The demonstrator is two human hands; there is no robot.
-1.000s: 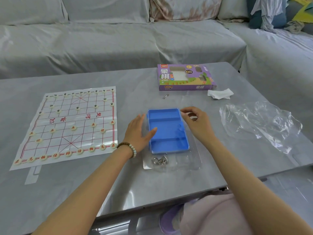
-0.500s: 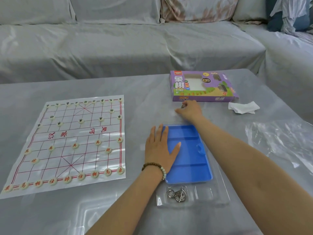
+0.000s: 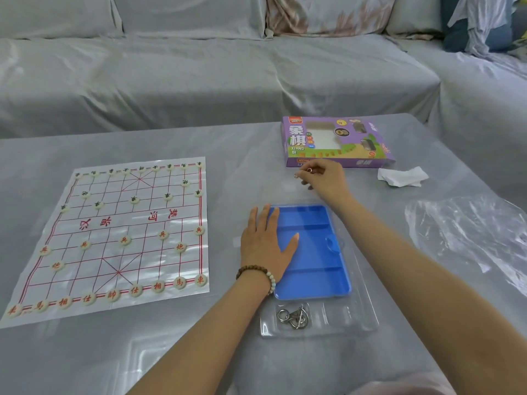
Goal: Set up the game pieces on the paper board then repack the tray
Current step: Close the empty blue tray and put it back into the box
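Grey worktop [image 3: 228, 143], left hand [image 3: 265, 246] flat on blue tray [image 3: 313, 266], right hand [image 3: 325, 181] beyond it pinching small metal ring [image 3: 309, 170], paper board [image 3: 119, 238] left of hands.

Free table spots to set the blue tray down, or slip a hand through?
Free: the band behind the paper board, left of the purple box; the near edge before the board and clear tray. Crowded: behind and right of the blue tray: right hand pinching a metal ring, tissue, plastic bag.
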